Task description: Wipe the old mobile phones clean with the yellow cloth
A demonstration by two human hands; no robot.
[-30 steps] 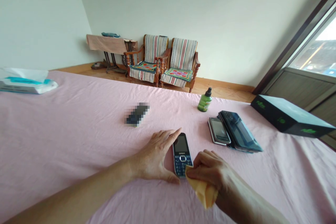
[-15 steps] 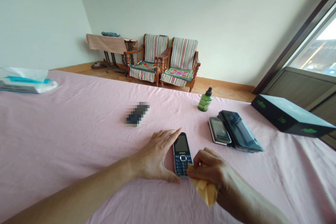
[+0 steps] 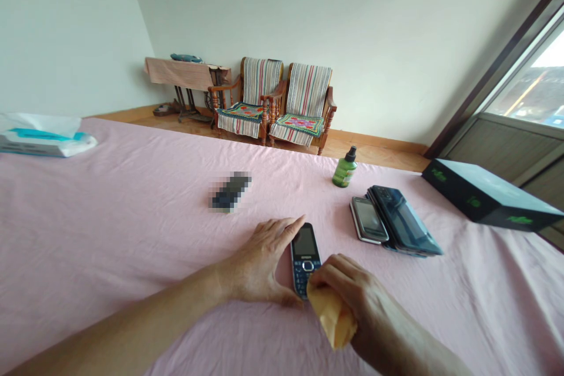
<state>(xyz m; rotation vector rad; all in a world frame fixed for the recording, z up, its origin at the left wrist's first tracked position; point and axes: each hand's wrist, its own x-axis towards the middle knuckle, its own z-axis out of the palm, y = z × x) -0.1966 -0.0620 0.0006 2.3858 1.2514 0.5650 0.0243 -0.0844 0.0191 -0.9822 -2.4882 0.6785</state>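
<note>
A dark blue keypad phone lies face up on the pink sheet, its screen end pointing away from me. My left hand braces it along the left side, index finger at the top corner and thumb at the bottom end. A yellow cloth is bunched in the closed fingers of my right hand. That cloth presses over the lower right of the keypad and hides some keys.
To the right lie a silver-edged phone and a dark blue phone-like stack. Behind them stand a green spray bottle and a black box. A pixelated dark object and a tissue pack are leftward.
My right hand has shifted slightly left and down with the cloth, covering more of the lower keypad. My left hand and the phone have stayed in place.
</note>
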